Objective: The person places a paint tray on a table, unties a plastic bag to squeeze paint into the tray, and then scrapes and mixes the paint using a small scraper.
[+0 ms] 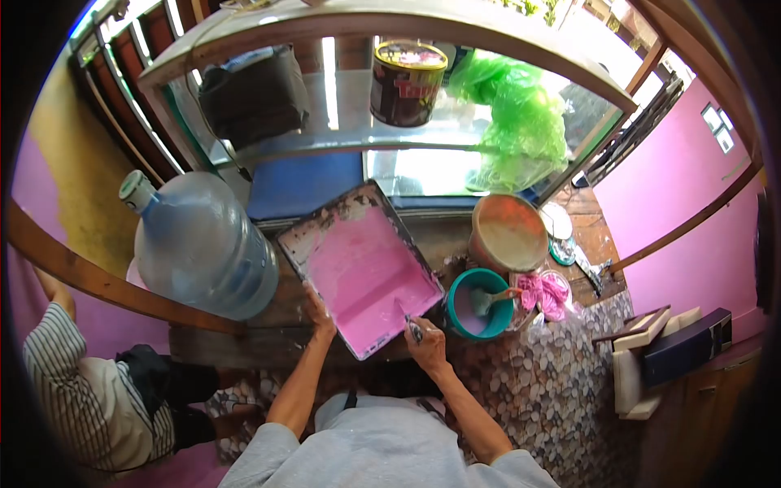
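A paint tray [370, 260] coated with pink paint lies tilted at an angle on the wooden bench in front of me. My left hand [319, 313] grips the tray's left edge. Near its lower right corner, my right hand [426, 345] is closed around a small dark-handled tool [414, 328]; its tip reaches over the pink paint, and its kind cannot be made out. Just right of the tray stands a teal bucket [454, 321] with a paintbrush [488, 302] leaning in it. Behind that is a stained orange-brown bucket [509, 232].
A large clear water jug [203, 244] stands at left, near a seated person in a striped shirt [89, 390]. Behind the tray, a glass case [342, 98] holds a paint can [407, 85] and green plastic bag [521, 122]. Pink cloth [545, 293] lies right of the teal bucket.
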The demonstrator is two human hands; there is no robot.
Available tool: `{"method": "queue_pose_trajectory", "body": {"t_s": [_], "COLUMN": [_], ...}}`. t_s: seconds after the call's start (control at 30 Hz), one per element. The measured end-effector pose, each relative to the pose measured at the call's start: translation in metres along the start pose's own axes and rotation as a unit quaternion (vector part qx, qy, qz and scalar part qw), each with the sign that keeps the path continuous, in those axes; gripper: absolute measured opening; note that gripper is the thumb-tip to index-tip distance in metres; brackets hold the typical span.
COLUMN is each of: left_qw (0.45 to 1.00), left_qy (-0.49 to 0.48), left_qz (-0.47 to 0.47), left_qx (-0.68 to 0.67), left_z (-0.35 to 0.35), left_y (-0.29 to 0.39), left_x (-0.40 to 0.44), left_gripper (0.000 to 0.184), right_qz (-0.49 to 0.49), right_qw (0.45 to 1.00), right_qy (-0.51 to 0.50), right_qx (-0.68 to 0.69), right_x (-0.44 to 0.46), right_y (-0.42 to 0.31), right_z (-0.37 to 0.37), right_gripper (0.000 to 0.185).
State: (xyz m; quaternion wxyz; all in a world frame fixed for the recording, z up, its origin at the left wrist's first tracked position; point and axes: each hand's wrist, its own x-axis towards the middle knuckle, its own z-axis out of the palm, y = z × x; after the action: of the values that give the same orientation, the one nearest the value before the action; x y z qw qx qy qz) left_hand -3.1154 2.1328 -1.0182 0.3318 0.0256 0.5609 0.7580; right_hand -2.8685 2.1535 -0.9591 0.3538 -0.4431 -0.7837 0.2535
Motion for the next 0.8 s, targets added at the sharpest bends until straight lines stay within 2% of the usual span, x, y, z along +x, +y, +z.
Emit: {"method": "queue_pose_trajectory", "body": {"t_s": [0.07, 0.2, 0.27, 0.3, 0.37, 0.4, 0.5, 0.57, 0.6, 0.63, 0.67, 0.7, 0.73, 0.77, 0.8], "left_qw": [0.999, 0.992, 0.996, 0.996, 0.998, 0.998, 0.998, 0.997, 0.996, 0.999, 1.0, 0.999, 0.999, 0.982, 0.965], "left_qy": [-0.044, -0.037, -0.078, -0.08, -0.05, -0.051, -0.024, -0.012, -0.066, -0.01, 0.025, 0.019, 0.015, 0.013, 0.008], "left_qz": [0.024, 0.077, 0.043, 0.044, 0.022, 0.019, 0.03, 0.029, 0.026, 0.032, -0.009, 0.025, 0.03, 0.15, 0.204], "left_qx": [0.014, 0.087, -0.016, -0.017, 0.026, 0.027, 0.059, 0.07, 0.059, 0.03, 0.008, 0.044, 0.014, 0.114, 0.167], "left_z": [-0.014, -0.024, -0.014, -0.013, -0.014, -0.025, -0.013, 0.003, -0.005, 0.001, 0.003, -0.006, -0.009, -0.021, -0.028], "left_y": [-0.012, -0.027, -0.016, -0.014, -0.011, -0.031, -0.015, 0.006, -0.005, -0.004, -0.001, -0.014, -0.022, -0.048, -0.053], "left_x": [0.008, 0.016, 0.011, 0.011, 0.009, 0.024, 0.009, -0.008, 0.003, -0.002, -0.003, 0.008, 0.015, 0.039, 0.037], "left_gripper": [0.07, 0.072, 0.073, 0.073, 0.073, 0.073, 0.066, 0.062, 0.076, 0.063, 0.062, 0.062, 0.062, 0.063, 0.064], "right_qz": [-0.013, 0.006, 0.0, -0.001, 0.0, 0.002, -0.011, 0.008, -0.016, -0.035, -0.034, -0.028, -0.033, 0.028, 0.038], "right_qw": [1.0, 0.998, 0.997, 0.997, 1.0, 1.0, 0.999, 0.999, 0.999, 0.999, 0.999, 1.0, 0.999, 0.998, 0.998], "right_qy": [0.004, 0.018, -0.053, -0.051, 0.011, 0.01, 0.009, 0.005, 0.021, 0.031, 0.016, 0.009, 0.004, -0.008, 0.004], "right_qx": [-0.016, -0.057, -0.049, -0.05, -0.004, -0.006, -0.033, 0.037, 0.021, 0.005, -0.022, -0.003, 0.014, 0.05, 0.057], "right_x": [0.001, 0.003, 0.004, 0.006, 0.006, 0.005, 0.005, 0.005, 0.006, 0.01, 0.011, 0.008, 0.008, 0.012, 0.011], "right_y": [0.006, 0.005, 0.009, 0.009, 0.009, 0.008, 0.009, 0.011, 0.013, 0.018, 0.016, 0.021, 0.021, 0.005, 0.016], "right_z": [0.0, -0.005, -0.003, -0.004, -0.006, -0.006, -0.003, -0.004, -0.003, -0.002, -0.004, 0.0, -0.001, -0.009, -0.004], "right_gripper": [0.023, 0.023, 0.025, 0.025, 0.024, 0.024, 0.021, 0.02, 0.019, 0.017, 0.017, 0.018, 0.02, 0.021, 0.022]}}
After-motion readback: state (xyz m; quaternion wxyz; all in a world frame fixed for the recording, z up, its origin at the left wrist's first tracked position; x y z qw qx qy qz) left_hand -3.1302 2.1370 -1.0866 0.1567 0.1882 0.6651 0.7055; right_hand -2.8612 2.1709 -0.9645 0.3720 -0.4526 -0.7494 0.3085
